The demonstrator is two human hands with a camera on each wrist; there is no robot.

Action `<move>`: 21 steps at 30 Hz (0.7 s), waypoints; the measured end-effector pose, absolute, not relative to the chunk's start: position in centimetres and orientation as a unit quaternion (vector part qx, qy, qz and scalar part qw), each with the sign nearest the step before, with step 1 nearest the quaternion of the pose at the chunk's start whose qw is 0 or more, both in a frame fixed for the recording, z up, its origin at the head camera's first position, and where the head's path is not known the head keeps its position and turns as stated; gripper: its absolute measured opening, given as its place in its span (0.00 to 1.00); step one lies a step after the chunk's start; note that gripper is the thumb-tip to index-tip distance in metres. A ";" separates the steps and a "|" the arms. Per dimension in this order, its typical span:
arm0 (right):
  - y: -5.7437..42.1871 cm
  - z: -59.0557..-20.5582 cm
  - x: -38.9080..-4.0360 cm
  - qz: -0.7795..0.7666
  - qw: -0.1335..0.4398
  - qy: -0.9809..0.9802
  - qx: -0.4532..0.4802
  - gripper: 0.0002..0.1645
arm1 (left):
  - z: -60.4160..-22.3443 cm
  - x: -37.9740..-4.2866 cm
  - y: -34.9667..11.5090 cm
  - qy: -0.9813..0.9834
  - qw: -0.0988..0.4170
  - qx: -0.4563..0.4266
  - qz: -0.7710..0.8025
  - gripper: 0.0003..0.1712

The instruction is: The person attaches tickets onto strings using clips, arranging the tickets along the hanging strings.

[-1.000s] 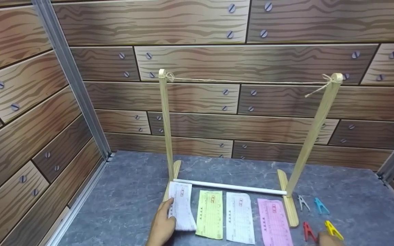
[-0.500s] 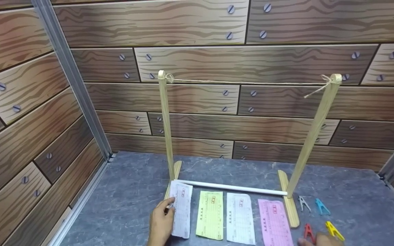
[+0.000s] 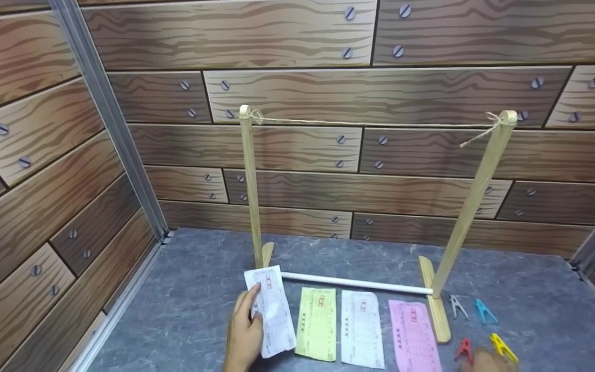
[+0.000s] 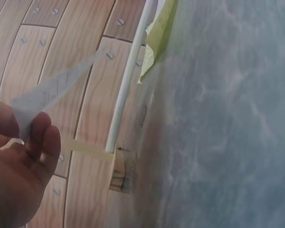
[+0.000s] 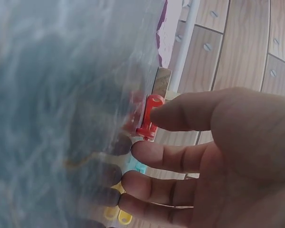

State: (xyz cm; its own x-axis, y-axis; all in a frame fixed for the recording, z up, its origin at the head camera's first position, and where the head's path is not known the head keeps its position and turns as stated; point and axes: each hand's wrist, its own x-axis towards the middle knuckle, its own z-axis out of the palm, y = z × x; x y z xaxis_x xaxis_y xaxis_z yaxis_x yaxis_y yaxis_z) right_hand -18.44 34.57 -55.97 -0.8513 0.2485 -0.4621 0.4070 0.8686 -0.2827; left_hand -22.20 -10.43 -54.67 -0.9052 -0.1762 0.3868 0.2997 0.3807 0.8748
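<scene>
My left hand (image 3: pixel 243 333) pinches a white printed receipt slip (image 3: pixel 276 320) by its left edge. In the left wrist view this receipt slip (image 4: pixel 57 90) is up off the table, between thumb and fingers. My right hand (image 3: pixel 491 360) is low at the lower right, partly cut off by the frame, beside a red clothespin (image 3: pixel 464 350). The right wrist view has the thumb over or against the red clothespin (image 5: pixel 154 101), fingers extended with a gap below the thumb; firm contact is unclear. A yellow clothespin (image 3: pixel 504 347) lies just right of that hand.
A wooden stand (image 3: pixel 250 191) holds a string (image 3: pixel 380 123) between its two posts, with a white rod (image 3: pixel 354 282) low down. Yellow (image 3: pixel 317 324), white (image 3: pixel 362 329) and pink (image 3: pixel 414 336) slips lie before it. Grey (image 3: pixel 458 307) and blue (image 3: pixel 485 311) clothespins lie right.
The left hand has lifted and tilted the white receipt slip, its top now leaning left. The right hand has shifted slightly by the red clothespin, which has moved a little.
</scene>
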 end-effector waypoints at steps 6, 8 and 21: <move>34.1 -54.9 -19.1 -0.169 0.252 0.935 0.185 0.39 | -53.9 -22.0 -10.7 -0.797 0.227 -0.058 -0.557 0.36; 33.8 -54.9 -19.4 -0.150 0.252 0.936 0.196 0.40 | -53.6 -21.9 -10.7 -0.799 0.225 -0.053 -0.554 0.36; 36.3 -56.8 -18.8 -0.198 0.197 0.947 0.158 0.39 | -53.0 -21.5 -10.8 -0.773 0.192 -0.070 -0.601 0.29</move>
